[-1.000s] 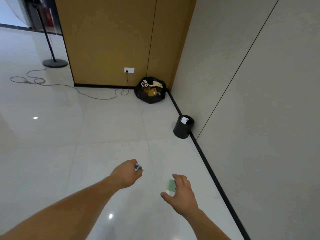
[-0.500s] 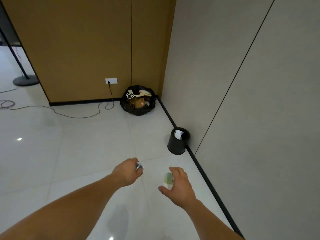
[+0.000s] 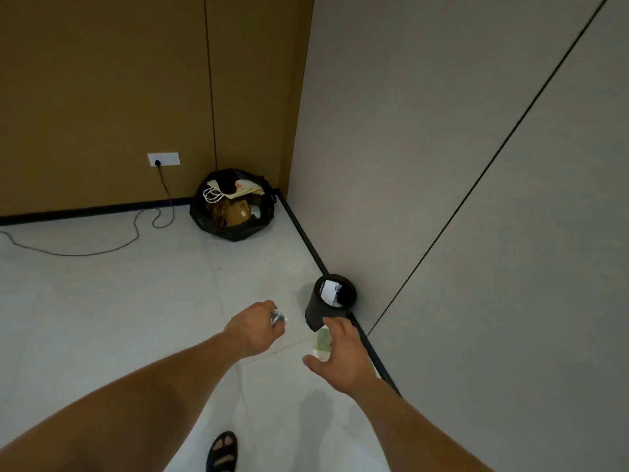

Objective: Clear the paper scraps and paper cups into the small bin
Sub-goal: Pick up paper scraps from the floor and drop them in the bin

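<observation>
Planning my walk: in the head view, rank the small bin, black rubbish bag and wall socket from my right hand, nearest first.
1. small bin, just ahead of the right hand.
2. black rubbish bag, far corner.
3. wall socket, farther left.

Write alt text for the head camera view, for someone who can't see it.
Two bare arms reach toward a small black bin against the wall: the left hand grips a crumpled scrap, the right hand holds a greenish cup. Paper lies in the bin; a full black bag sits in the corner beyond.
</observation>
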The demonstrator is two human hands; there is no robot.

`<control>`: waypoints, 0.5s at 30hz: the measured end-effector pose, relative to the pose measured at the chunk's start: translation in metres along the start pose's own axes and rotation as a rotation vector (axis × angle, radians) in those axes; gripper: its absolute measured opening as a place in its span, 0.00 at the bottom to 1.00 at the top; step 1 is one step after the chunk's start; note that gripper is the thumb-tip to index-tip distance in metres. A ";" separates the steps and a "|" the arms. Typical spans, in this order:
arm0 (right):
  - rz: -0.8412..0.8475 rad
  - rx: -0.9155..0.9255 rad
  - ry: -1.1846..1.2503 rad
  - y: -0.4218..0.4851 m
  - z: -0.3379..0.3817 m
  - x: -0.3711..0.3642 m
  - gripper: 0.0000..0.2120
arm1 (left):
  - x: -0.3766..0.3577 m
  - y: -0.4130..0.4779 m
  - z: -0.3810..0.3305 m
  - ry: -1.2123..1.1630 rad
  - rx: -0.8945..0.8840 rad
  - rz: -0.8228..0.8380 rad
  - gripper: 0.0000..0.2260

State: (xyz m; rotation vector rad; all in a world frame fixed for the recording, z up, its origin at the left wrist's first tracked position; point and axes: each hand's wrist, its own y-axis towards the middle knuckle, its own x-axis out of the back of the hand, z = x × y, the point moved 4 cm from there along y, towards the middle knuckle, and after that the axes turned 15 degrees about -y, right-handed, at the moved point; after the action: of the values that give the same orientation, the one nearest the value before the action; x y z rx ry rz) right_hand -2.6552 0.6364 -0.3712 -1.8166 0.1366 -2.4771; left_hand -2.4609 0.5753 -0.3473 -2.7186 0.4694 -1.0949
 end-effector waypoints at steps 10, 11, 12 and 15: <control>-0.022 -0.187 0.039 0.163 -0.028 0.003 0.43 | 0.030 0.212 -0.031 0.097 -0.079 0.176 0.15; -0.023 -0.204 0.055 0.176 -0.037 -0.001 0.42 | 0.024 0.232 -0.034 0.120 -0.083 0.204 0.16; -0.019 -0.221 0.072 0.190 -0.046 -0.006 0.42 | 0.017 0.253 -0.038 0.144 -0.088 0.234 0.16; 0.019 -0.282 0.093 0.233 -0.078 -0.022 0.42 | -0.009 0.315 -0.052 0.191 -0.102 0.318 0.17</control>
State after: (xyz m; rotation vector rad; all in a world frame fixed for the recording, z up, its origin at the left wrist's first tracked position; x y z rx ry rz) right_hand -2.7230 0.4100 -0.4414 -1.7810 0.5309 -2.6426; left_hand -2.5743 0.2813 -0.4024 -2.5106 0.9727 -1.2719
